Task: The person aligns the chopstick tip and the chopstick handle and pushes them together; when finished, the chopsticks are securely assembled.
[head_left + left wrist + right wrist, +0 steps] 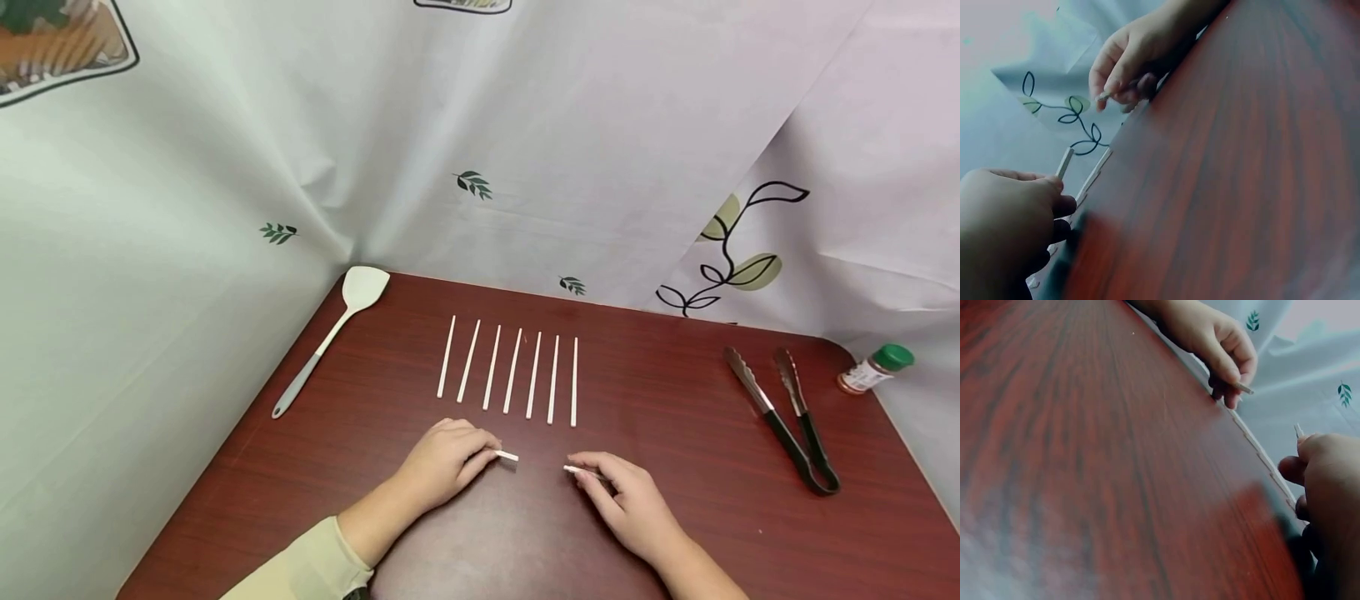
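My left hand (447,458) pinches a thin white stick (507,456) between thumb and fingertips, low over the table. A short end of it shows; the fingers hide the rest. Across a small gap, my right hand (628,498) pinches another thin white stick (570,469), its end pointing toward the left hand. In the left wrist view, the left hand's stick (1065,164) points upward. From the right wrist view, the right hand's stick (1299,430) looks short and pale. Beyond both hands, several long white sticks (513,371) lie side by side in a row.
On the dark red wooden table (660,392), a white spatula (330,333) with a grey handle lies at the left. Black-handled metal tongs (787,425) lie spread at the right. A green-capped spice jar (873,369) stands in the right corner. Patterned white cloth (570,150) hangs behind.
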The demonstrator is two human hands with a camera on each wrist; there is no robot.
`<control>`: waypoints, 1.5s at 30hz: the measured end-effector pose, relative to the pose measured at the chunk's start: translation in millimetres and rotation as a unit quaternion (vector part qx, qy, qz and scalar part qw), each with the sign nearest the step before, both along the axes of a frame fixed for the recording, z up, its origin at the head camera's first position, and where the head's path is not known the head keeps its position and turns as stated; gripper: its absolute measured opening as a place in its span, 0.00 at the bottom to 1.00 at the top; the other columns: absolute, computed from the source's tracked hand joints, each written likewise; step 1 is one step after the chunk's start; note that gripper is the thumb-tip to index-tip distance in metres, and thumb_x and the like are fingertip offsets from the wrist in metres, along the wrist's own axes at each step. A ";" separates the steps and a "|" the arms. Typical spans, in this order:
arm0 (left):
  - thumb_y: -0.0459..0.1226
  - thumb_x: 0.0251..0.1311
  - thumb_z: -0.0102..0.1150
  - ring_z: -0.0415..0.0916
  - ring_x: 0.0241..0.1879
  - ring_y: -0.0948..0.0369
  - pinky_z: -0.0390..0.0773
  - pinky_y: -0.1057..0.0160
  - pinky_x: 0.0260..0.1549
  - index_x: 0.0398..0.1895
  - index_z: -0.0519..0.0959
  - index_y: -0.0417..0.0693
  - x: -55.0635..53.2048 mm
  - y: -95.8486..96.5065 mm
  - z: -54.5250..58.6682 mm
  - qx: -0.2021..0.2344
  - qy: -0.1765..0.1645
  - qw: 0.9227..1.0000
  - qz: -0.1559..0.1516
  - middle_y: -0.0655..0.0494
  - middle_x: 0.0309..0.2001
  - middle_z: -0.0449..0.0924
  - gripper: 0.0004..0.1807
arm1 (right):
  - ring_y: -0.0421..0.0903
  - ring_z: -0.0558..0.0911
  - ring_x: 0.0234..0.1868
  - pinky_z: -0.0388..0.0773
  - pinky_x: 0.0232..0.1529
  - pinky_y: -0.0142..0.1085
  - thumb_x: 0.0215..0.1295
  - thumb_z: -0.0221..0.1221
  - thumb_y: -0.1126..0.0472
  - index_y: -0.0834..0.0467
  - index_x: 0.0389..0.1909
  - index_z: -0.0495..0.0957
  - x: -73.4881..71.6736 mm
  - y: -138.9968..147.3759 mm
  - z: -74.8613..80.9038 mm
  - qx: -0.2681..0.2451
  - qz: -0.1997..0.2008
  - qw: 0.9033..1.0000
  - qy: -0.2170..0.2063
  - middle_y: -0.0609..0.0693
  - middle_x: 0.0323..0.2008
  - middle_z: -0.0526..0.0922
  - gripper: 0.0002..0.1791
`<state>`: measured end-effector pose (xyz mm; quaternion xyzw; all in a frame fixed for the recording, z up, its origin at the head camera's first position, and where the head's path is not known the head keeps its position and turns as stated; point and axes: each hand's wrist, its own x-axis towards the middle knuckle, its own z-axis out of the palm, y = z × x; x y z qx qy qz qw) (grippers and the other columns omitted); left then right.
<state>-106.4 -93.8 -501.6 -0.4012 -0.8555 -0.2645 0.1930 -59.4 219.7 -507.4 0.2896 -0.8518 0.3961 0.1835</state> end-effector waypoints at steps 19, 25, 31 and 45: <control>0.39 0.72 0.67 0.85 0.39 0.68 0.77 0.62 0.38 0.44 0.86 0.54 18.8 16.5 3.9 0.036 -0.003 0.999 -0.021 0.66 0.40 0.89 0.03 | 0.34 0.82 0.36 0.77 0.41 0.25 0.63 0.68 0.77 0.56 0.54 0.88 0.3 -3.2 3.5 -0.010 0.049 0.998 0.024 0.42 0.40 0.87 0.21; 0.38 0.69 0.69 0.85 0.40 0.71 0.77 0.66 0.38 0.45 0.86 0.54 23.7 22.8 3.0 0.040 0.033 0.997 -0.048 0.66 0.40 0.88 0.05 | 0.32 0.80 0.34 0.76 0.38 0.23 0.59 0.67 0.79 0.60 0.55 0.88 0.3 -4.9 2.9 -0.024 0.091 0.994 0.052 0.43 0.38 0.87 0.24; 0.39 0.70 0.68 0.84 0.39 0.73 0.76 0.70 0.38 0.45 0.86 0.53 29.0 27.1 3.8 0.044 0.046 0.996 -0.067 0.67 0.39 0.88 0.04 | 0.35 0.82 0.34 0.77 0.39 0.22 0.55 0.68 0.81 0.61 0.56 0.87 -0.4 -7.9 -0.1 -0.042 0.147 0.986 0.071 0.48 0.40 0.88 0.26; 0.38 0.70 0.69 0.83 0.36 0.75 0.76 0.71 0.39 0.45 0.86 0.54 30.1 27.3 2.3 0.038 0.046 0.995 -0.080 0.68 0.38 0.87 0.04 | 0.36 0.82 0.35 0.78 0.38 0.22 0.54 0.68 0.82 0.61 0.55 0.87 0.6 -9.0 -0.6 -0.053 0.191 0.979 0.056 0.49 0.39 0.88 0.27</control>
